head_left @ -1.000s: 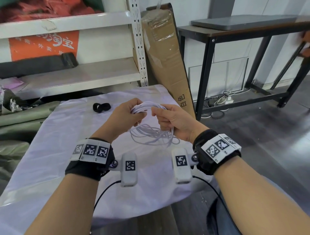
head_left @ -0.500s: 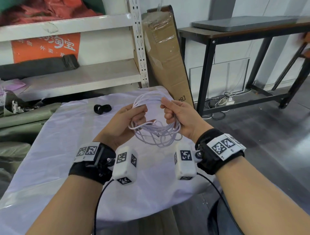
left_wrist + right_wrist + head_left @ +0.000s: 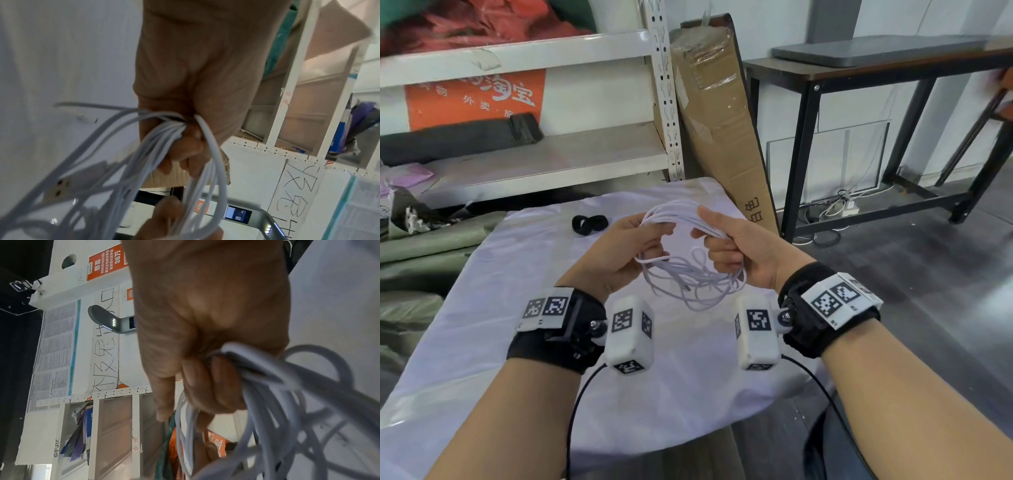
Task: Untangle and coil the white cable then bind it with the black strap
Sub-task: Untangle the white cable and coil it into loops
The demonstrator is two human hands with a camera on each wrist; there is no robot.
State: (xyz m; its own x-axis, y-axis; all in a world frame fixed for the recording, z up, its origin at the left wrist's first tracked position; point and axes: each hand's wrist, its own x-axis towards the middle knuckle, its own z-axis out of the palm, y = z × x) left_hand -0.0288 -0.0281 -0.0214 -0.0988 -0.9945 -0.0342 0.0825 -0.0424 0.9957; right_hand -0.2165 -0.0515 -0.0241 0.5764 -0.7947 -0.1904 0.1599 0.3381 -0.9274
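The white cable [image 3: 690, 274] hangs in loose, uneven loops in the air above the table, held between both hands. My left hand [image 3: 635, 240] grips the left side of the bundle, with its fingers curled round several strands [image 3: 170, 134]. My right hand [image 3: 726, 245] grips the right side in a fist, thumb on top [image 3: 242, 369]. A USB plug [image 3: 56, 188] dangles among the loops. The black strap [image 3: 589, 224] lies rolled on the white cloth, behind and left of the hands.
The table is covered by a white cloth [image 3: 482, 342]. A tall cardboard box [image 3: 717, 120] leans behind it, beside white metal shelving [image 3: 544, 161]. A black-framed table [image 3: 876, 78] stands at the right over dark floor. Green bundles [image 3: 417, 250] lie to the left.
Both hands have lifted the cable and drawn slightly apart, so the bundle has opened from a tight clump into a wider ring with loops hanging lower. The strap has not moved.
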